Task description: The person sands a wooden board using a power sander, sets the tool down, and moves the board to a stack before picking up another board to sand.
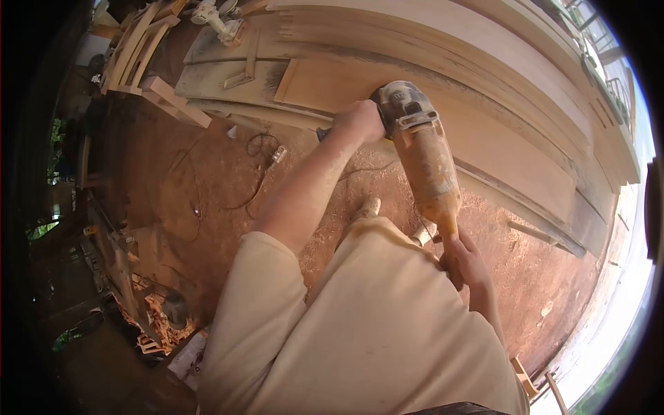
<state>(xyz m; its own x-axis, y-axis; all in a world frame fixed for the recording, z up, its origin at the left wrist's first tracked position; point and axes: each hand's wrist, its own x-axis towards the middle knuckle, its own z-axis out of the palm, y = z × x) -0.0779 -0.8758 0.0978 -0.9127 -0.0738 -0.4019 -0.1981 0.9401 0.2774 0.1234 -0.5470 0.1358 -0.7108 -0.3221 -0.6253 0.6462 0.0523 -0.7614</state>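
A large, dust-covered angle grinder (pixel 430 166) spans both my hands, its dark head over the edge of a flat wooden board (pixel 332 86). My left hand (pixel 364 120) is closed around the side handle, close by the head; a dark end of that handle sticks out to the left. Lower down, beside my shirt, my right hand (pixel 467 261) wraps the narrow rear grip. The underside of the head, with any disc, is hidden from above.
Long wooden planks (pixel 443 41) lie stacked behind the board. A cord runs across the shavings-strewn floor to a power strip (pixel 279 154). Another power tool (pixel 218 22) sits at the upper left, near a wooden frame (pixel 138 48). Wood shavings (pixel 164 321) are heaped at lower left.
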